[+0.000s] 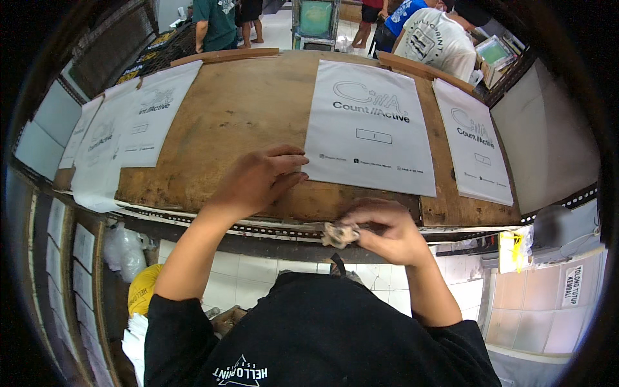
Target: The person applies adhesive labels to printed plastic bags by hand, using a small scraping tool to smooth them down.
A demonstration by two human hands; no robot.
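Observation:
A flat white plastic bag point(380, 164), printed in black with an outlined logo and a small box, lies on the worn brown tabletop point(219, 151). My left hand point(261, 180) is at its lower left edge, fingers stretched out and their tips touching or just beside that edge; nothing shows in its grip. Near the table's front edge, my right hand point(387, 229) pinches a small crumpled, stained rag point(340, 235). Farther right lies another printed white bag point(480, 164). Several overlapping printed bags point(145, 126) lie at the left, one hanging over the front edge.
Wooden strips point(225, 56) line the table's far side. A perforated metal rail point(277, 231) runs along its front. Racks point(84, 277) holding white sheets stand at the lower left by a yellow bundle point(143, 290). Beyond the table, other people point(438, 42) stand near printing frames point(316, 19).

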